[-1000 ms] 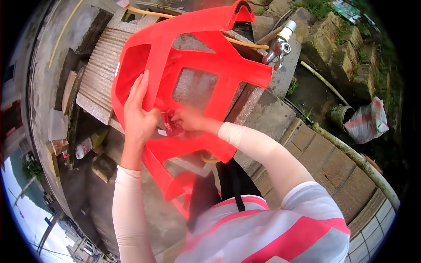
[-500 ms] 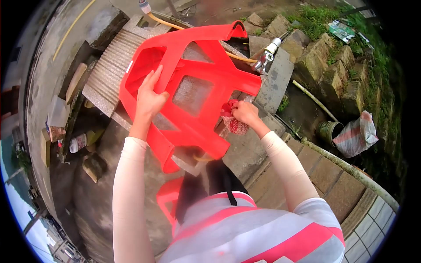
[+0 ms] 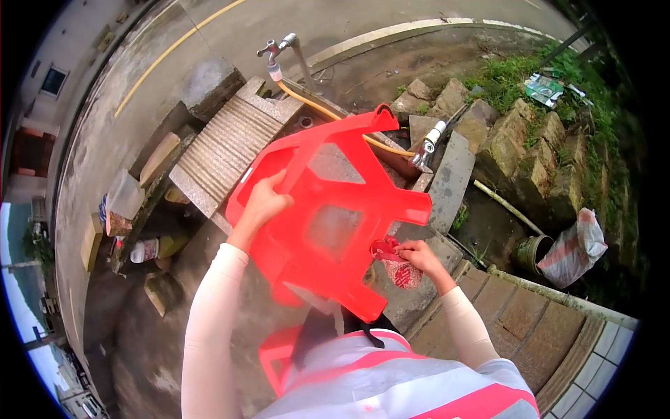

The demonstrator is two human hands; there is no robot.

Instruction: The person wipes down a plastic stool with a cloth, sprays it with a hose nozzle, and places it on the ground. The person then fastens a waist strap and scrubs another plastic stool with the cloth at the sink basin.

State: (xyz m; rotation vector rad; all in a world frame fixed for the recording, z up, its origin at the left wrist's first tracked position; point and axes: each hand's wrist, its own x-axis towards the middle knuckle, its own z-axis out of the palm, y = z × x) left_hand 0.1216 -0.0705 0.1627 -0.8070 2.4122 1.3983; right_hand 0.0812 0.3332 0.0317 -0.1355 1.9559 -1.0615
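A red plastic stool (image 3: 296, 223) is held tilted on its side in front of me, with leg ends pointing right and toward me. My left hand (image 3: 264, 202) grips its upper left part, thumb out along the red plastic. My right hand (image 3: 421, 257) pinches a bunched red-and-white patterned cloth (image 3: 401, 272) beside the gap between two of the stool's legs. Whether the cloth touches the plastic, I cannot tell. Below, near my legs, part of a second red plastic piece (image 3: 271, 355) shows, mostly hidden by my shirt.
A ridged stone washboard slab (image 3: 223, 153) lies behind the stool. A metal tap (image 3: 276, 50) feeds an orange hose (image 3: 314, 105) running to a white-and-chrome fitting (image 3: 431, 142). Rocks (image 3: 506, 143), a bucket (image 3: 534, 253) and a woven sack (image 3: 574, 250) are at the right.
My view has tilted up, bringing the whole tap into sight, and the stool sits lower in it. The stool has turned slightly; both hands keep their holds.
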